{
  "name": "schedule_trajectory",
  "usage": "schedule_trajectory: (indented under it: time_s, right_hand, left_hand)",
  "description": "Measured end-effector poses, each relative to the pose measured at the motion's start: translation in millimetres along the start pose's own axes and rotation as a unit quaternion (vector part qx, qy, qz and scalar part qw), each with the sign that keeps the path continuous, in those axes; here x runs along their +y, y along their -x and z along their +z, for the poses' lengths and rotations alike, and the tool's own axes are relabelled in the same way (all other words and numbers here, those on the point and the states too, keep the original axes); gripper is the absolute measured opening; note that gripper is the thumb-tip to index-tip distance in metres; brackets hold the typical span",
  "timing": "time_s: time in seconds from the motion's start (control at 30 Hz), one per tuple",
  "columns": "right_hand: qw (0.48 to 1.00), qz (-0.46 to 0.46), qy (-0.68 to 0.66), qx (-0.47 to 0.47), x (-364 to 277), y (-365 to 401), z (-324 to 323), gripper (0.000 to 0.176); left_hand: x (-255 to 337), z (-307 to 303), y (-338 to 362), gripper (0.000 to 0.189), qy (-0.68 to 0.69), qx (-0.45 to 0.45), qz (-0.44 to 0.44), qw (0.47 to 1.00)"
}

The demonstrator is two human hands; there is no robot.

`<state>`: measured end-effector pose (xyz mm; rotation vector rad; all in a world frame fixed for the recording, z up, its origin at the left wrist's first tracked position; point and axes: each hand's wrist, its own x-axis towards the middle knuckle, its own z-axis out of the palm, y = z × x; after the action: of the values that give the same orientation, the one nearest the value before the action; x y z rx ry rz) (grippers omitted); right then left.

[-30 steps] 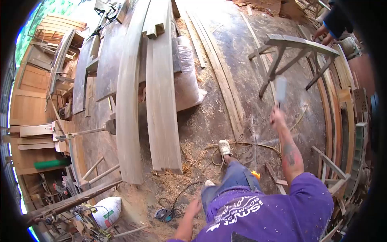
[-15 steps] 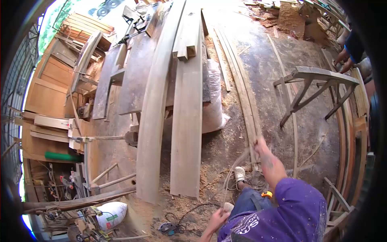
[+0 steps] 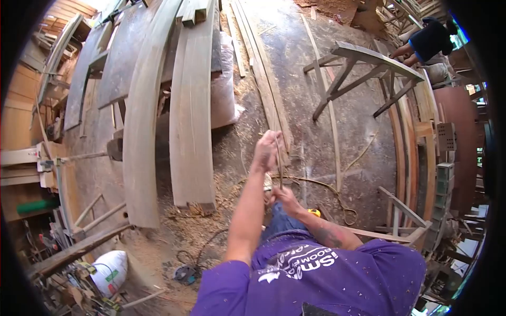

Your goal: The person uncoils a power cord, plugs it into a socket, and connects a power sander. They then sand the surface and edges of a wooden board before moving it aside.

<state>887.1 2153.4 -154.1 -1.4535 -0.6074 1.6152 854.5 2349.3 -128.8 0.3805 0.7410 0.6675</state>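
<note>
My left hand (image 3: 265, 151) is raised in front of me, its fingers closed around a thin cord (image 3: 280, 171). Closer to my body, my right hand (image 3: 289, 203) grips the same cord, which runs nearly straight between the two hands. More rope (image 3: 345, 208) trails in loose curves over the floor to the right. Just beyond my left hand are the near ends of long narrow boards (image 3: 269, 108) lying on the floor. One light-coloured shoe (image 3: 268, 181) shows partly behind my forearm and hands.
Two wide planks (image 3: 192, 121) rest raised to my left. A wooden trestle (image 3: 379, 58) stands ahead right, with another person (image 3: 429, 45) beyond it. A power tool (image 3: 185, 274) with a black cable, a white sack (image 3: 110, 271) and sawdust lie at the lower left.
My view has shifted to the right. My left hand has risen and reached forward; my right hand has drawn back toward my body. The cord now stretches between them.
</note>
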Motion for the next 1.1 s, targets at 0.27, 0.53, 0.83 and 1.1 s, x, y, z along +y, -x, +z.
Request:
schedule_trajectory:
  time_s: [0.27,0.53,0.83,1.1]
  right_hand:
    - [0.921,0.101,-0.333,0.176,-68.1,-126.6,-33.2,0.029]
    - [0.984,0.051,-0.156,0.074,-126.7,-222.7,-49.1,0.020]
    - [0.768,-0.222,0.502,0.329,-253.3,-310.4,-135.9,0.055]
    - [0.619,-0.149,0.646,-0.421,-50.8,167.7,182.9,0.055]
  left_hand:
    - [-127.5,-96.5,183.3,0.072,-0.255,-0.143,-0.139,0.946]
    - [-129.8,-286.6,422.5,0.035,-0.650,0.194,-0.089,0.729]
    - [-161.6,-332.0,596.0,0.027,-0.433,0.425,-0.050,0.794]
    - [-37.6,-113.8,510.4,0.023,-0.633,0.143,0.153,0.745]
